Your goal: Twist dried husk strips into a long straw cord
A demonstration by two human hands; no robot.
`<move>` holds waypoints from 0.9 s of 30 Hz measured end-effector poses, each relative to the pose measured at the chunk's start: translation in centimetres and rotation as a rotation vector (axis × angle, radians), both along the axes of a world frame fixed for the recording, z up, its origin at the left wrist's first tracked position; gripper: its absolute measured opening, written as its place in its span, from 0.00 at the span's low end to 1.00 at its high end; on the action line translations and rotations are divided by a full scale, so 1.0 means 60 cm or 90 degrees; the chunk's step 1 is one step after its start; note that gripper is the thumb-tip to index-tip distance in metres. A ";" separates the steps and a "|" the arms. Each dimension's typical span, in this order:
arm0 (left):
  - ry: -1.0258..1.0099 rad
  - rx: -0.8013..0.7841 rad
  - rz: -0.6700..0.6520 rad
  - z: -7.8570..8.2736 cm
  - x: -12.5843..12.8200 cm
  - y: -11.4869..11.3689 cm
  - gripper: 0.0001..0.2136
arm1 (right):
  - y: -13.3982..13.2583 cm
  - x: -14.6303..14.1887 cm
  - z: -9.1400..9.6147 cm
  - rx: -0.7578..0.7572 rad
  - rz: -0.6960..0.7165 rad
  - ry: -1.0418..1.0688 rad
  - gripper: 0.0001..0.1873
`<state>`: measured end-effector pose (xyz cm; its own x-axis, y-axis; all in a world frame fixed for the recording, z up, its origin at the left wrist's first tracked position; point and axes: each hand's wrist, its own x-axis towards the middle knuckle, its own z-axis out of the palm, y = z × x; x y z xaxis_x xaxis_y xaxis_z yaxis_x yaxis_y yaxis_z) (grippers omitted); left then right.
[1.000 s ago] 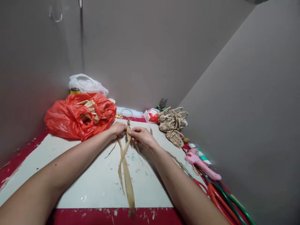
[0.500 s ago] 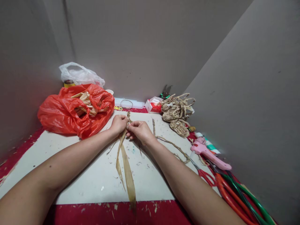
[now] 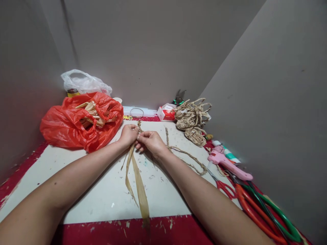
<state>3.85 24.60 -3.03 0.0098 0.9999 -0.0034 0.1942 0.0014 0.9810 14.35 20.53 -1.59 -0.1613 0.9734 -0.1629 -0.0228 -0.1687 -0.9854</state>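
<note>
Over the white sheet (image 3: 102,194), left hand (image 3: 129,134) and right hand (image 3: 152,144) pinch strips (image 3: 141,192).

No legible txt or nos.

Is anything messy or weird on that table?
A bit messy, yes: little scraps are scattered over the white sheet and the red surface in front, as if crumbled off something. One long tan strip also pokes past the sheet's front edge. Nothing looks clearly broken.
</note>
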 end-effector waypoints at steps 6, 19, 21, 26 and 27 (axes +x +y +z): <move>-0.038 -0.028 -0.014 0.002 0.000 -0.004 0.09 | 0.004 -0.003 -0.006 0.052 -0.026 -0.071 0.08; -0.073 -0.069 -0.002 -0.003 -0.002 0.003 0.10 | 0.007 0.033 0.045 0.099 -0.207 0.156 0.07; -0.067 -0.075 -0.003 -0.003 -0.005 0.002 0.10 | -0.005 0.050 0.087 0.099 -0.209 0.233 0.07; -0.079 -0.086 -0.019 -0.002 -0.009 0.000 0.10 | -0.061 0.165 0.228 0.353 -0.349 0.073 0.12; -0.082 -0.088 -0.022 -0.002 -0.009 0.001 0.10 | -0.079 0.198 0.256 0.419 -0.429 -0.021 0.10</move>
<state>3.29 24.66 -3.17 0.0540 0.9890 -0.1380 0.0696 0.1341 0.9885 26.22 15.78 13.79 0.4635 0.7578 0.4592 0.1171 0.4612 -0.8795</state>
